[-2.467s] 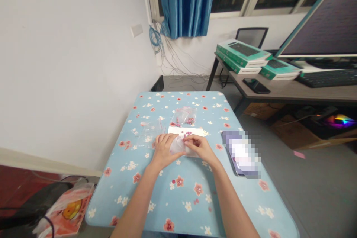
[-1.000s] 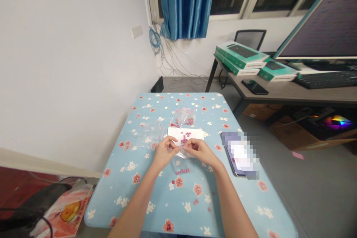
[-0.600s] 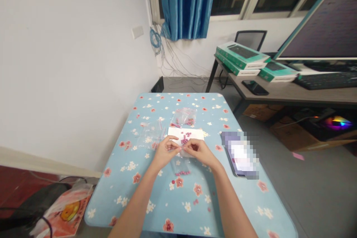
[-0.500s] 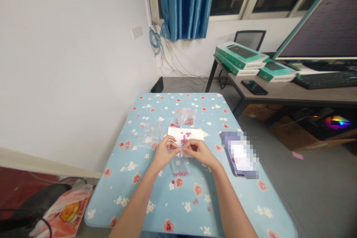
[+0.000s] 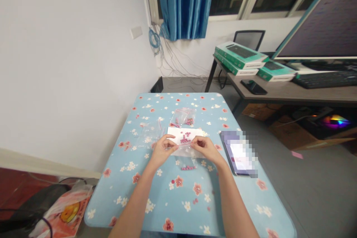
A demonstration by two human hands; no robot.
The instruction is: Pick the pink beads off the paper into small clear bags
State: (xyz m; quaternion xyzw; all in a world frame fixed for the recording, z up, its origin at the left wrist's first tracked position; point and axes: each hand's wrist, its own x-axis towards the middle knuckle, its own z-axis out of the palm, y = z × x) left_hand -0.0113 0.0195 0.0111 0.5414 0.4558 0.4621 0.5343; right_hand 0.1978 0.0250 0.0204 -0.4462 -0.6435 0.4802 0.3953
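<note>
Clear plastic bag [image 5: 186, 151] pinched at upper edge between left hand [image 5: 162, 151] and right hand [image 5: 204, 148], fingers closed on film, lying across lower edge of white card [image 5: 177, 135]. Pink beads [image 5: 185, 140] on card; bead row [image 5: 188, 168] below, in bag or on bench [image 5: 119, 193], unclear. Second bag [image 5: 184, 116] beyond card.

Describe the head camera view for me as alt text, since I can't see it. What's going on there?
The left hand and right hand pinch a clear plastic bag over a white card scattered with pink beads, on a blue floral tablecloth. A second bag of beads lies just beyond the card.
</note>
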